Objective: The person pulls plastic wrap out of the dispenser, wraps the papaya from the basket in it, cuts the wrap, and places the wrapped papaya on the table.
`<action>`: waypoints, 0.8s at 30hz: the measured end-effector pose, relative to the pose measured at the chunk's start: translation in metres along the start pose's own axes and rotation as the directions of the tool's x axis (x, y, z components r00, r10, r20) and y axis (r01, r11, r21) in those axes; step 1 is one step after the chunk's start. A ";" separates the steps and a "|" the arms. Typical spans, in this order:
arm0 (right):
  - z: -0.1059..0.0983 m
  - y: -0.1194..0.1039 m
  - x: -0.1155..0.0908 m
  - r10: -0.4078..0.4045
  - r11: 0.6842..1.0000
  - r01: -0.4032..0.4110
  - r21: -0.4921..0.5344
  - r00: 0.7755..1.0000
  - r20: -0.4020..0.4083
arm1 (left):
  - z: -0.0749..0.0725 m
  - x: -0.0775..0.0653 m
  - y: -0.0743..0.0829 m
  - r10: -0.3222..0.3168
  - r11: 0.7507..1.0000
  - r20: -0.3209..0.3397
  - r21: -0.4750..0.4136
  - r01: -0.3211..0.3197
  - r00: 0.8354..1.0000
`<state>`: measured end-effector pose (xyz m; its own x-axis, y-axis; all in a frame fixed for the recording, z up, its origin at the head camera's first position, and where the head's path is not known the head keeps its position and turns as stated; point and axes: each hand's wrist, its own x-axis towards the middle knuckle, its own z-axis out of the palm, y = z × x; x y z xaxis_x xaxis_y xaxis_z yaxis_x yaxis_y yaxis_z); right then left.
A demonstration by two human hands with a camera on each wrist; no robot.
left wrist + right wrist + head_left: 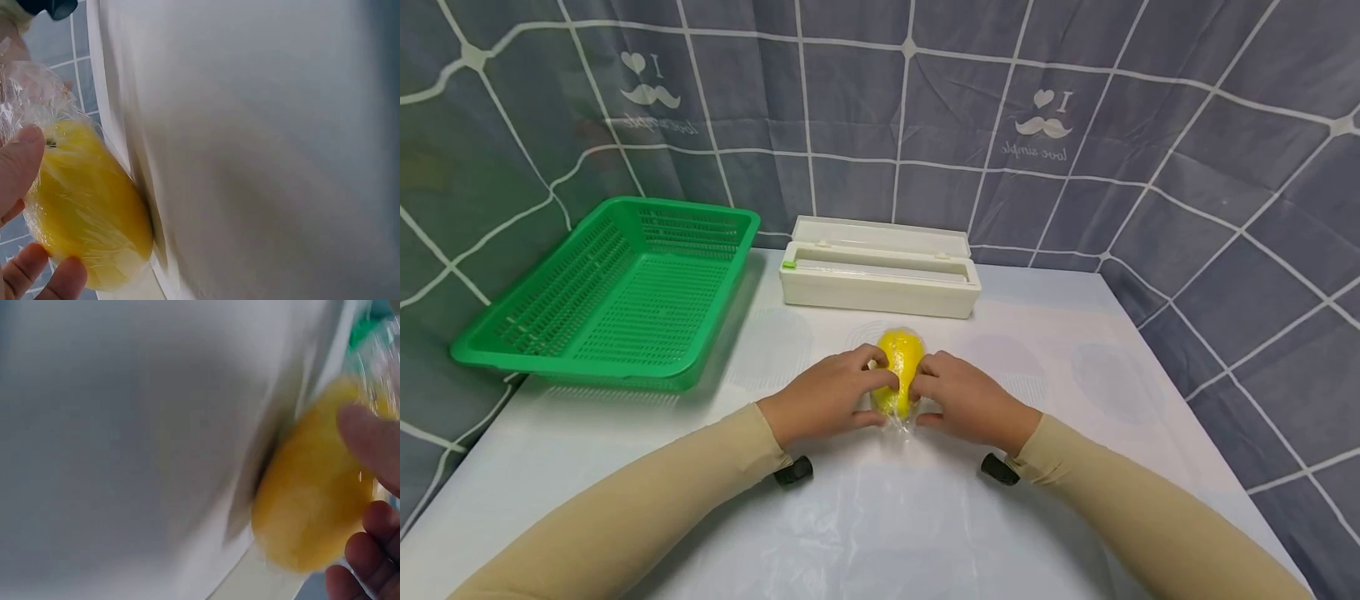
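A smooth yellow pear-shaped fruit point(902, 350) lies on the white table, wrapped in clear cling film point(37, 87). My left hand point(831, 393) holds it from the left; in the left wrist view its thumb point(22, 162) lies on the film by the dark stem end, fingertips along the side. From the right, my right hand point(972, 398) holds the same fruit with curled fingers, its thumb point(369, 437) on the wrapped surface in the blurred right wrist view. Loose, crumpled film gathers at the narrow end, between the hands.
Behind the fruit stands a long white cling film dispenser point(880, 292), lid raised, a roll inside and a green slider point(788, 265) at its left. A green plastic basket point(580, 364) sits at the back left. A grey checked curtain point(955, 108) hangs behind the table.
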<state>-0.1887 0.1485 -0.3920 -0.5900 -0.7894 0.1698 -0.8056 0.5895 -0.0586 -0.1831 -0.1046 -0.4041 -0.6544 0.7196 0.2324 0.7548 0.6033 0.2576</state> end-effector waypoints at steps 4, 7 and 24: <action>0.003 -0.008 -0.004 -0.058 0.998 0.058 0.011 0.998 0.007 | 0.000 0.000 -0.001 -0.009 1.000 -0.009 0.000 0.009 1.000; 0.006 -0.011 -0.004 -0.080 0.997 0.080 0.002 0.996 -0.044 | 0.001 0.000 -0.002 -0.006 1.000 -0.016 0.007 0.006 1.000; 0.004 -0.018 0.000 0.132 0.949 -0.083 0.304 0.981 -0.145 | 0.007 0.002 0.010 -0.054 0.999 -0.079 -0.003 0.054 0.995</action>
<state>-0.1743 0.1370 -0.3947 -0.6769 -0.6714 0.3017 -0.7323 0.5726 -0.3686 -0.1764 -0.0948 -0.4074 -0.6960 0.6562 0.2915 0.7180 0.6403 0.2730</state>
